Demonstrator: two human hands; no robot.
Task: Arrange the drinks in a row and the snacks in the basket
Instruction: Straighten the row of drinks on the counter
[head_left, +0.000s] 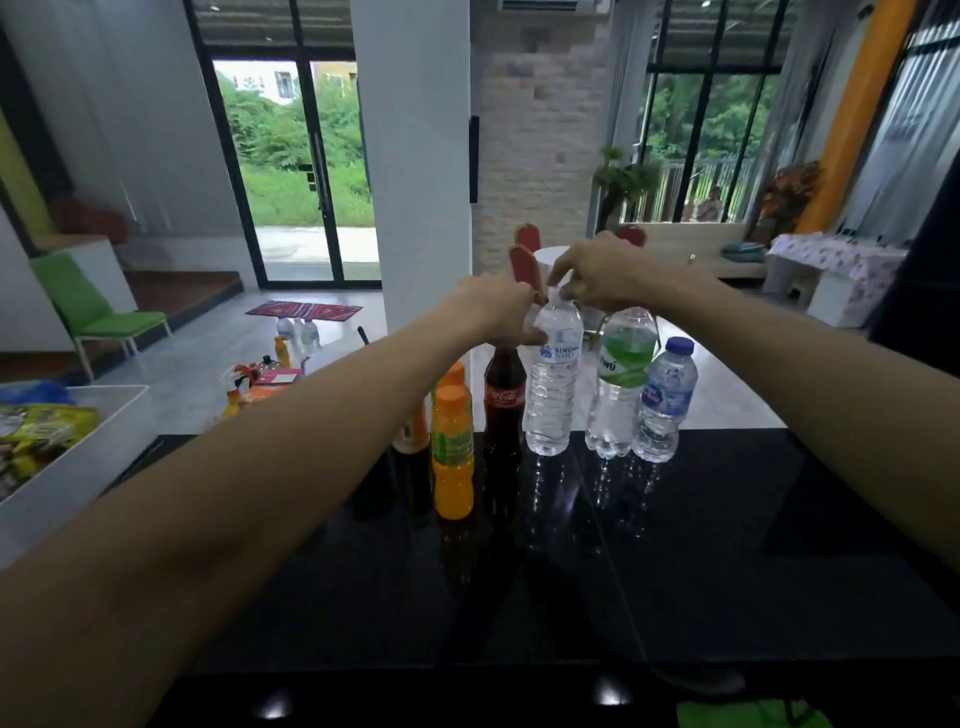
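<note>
Left hand (493, 312): fingers curled over the neck of the cola bottle (504, 400), cap hidden under the palm; thumb lies against the shoulder of the Singha water bottle (553, 384).
Right hand (597, 275): fingertips pinch that water bottle's cap from above.
Both bottles upright, just beside each other, at 12 o'clock on the table (675, 545).
At 3 o'clock of them: green-label water bottle (621, 384), then small blue-capped water bottle (665, 400); clear ribbed plastic.
At 9 o'clock: orange juice bottle (452, 447), a second one behind it, and another bottle partly hidden by the left forearm.
White basket (78, 457) at the table's 9 o'clock edge holds yellow snack packets (36, 431).
Table black, glossy, reflecting. Room: tiled floor, glass doors, green chair (93, 312).
</note>
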